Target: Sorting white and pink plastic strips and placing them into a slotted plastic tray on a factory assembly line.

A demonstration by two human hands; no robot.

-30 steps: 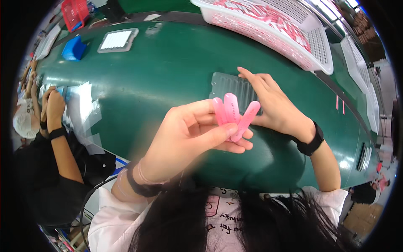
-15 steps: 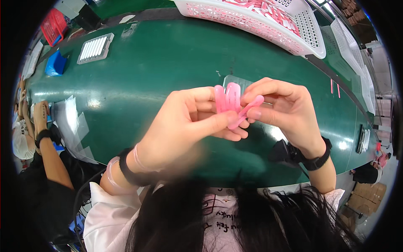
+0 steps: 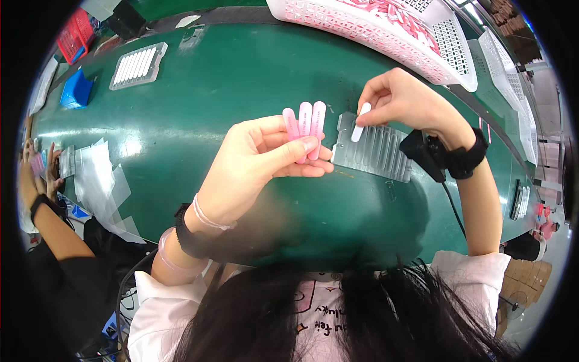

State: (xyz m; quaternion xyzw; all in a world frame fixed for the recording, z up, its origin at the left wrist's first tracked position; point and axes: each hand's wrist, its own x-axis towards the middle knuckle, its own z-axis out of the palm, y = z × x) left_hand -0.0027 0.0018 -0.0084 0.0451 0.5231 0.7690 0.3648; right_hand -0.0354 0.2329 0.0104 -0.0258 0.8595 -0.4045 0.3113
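Note:
Three flat, round-ended pink strips are fanned out in my left hand, pinched between thumb and fingers with their printed faces up. To the right of them, my right hand pinches a single white round-ended strip, tilted over the left end of a clear plastic slotted tray. Whether the strip touches the tray I cannot tell. The tray lies on the green table, and the slots I can see hold nothing.
A white perforated basket full of pink and white strips stands at the back right. Far left are a slotted tray of white strips, a blue block and clear plastic sheets. A co-worker's hand is at the left edge.
My hands have drawn apart: the right went up and right with one strip, now showing white, over the tray. The left shifted slightly left with its pink strips. The tray is now uncovered.

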